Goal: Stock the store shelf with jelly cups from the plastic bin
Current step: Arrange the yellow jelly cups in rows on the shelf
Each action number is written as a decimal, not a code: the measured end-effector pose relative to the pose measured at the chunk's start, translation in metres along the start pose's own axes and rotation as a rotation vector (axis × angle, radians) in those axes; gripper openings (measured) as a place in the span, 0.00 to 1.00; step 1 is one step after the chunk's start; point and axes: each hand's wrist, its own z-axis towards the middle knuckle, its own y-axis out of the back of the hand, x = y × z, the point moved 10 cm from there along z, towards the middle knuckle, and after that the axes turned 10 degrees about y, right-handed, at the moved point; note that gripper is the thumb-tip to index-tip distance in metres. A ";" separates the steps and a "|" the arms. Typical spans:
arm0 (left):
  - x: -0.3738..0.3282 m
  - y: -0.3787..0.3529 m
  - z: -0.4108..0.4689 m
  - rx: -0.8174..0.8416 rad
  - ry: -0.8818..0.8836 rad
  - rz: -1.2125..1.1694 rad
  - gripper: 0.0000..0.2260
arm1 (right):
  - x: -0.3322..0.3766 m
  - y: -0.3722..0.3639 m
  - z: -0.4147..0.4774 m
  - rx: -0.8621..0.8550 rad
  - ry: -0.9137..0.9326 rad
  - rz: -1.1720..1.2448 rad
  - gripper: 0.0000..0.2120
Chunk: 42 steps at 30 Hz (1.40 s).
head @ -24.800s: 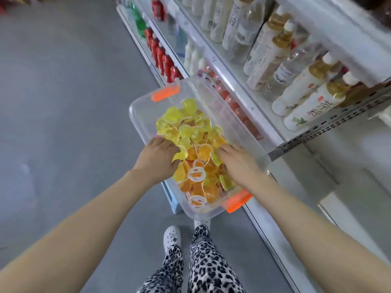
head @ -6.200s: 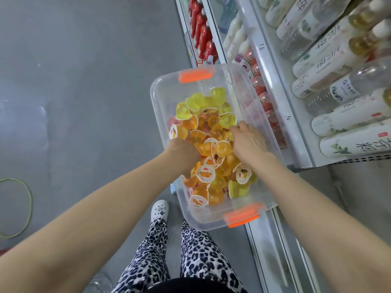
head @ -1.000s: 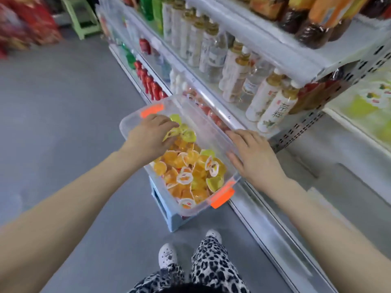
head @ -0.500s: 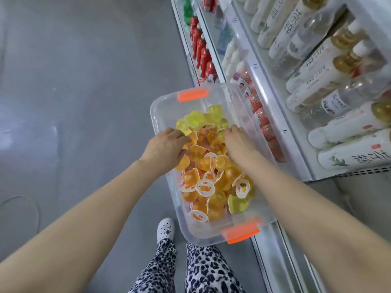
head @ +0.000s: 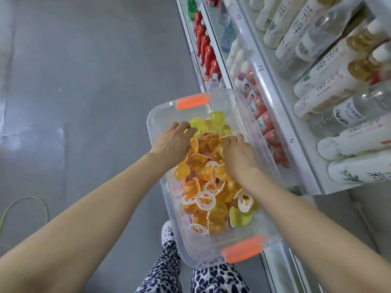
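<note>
Both hands down in the plastic bin [head: 160,132], among the jelly cups [head: 208,187]. Left hand [head: 172,142] palm-down at the bin's far-left part, fingers curled onto yellow cups; right hand [head: 238,153] palm-down near the middle, fingers bent into orange cups. Whether either is actually gripping a cup: cannot tell, fingertips buried. Bin's long axis running away from the body, parallel to the store shelf [head: 273,98], which lies directly right of the bin. Right hand nearer the shelf, left on the aisle side. Next carry likely rightward and up, across the bin's right wall. Shelf tiers in view already packed with bottles [head: 330,72]; no free slot visible here.
</note>
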 end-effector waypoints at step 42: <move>-0.186 0.092 -0.152 -0.021 -0.666 -0.363 0.26 | -0.040 0.091 -0.370 -0.754 -0.726 0.409 0.20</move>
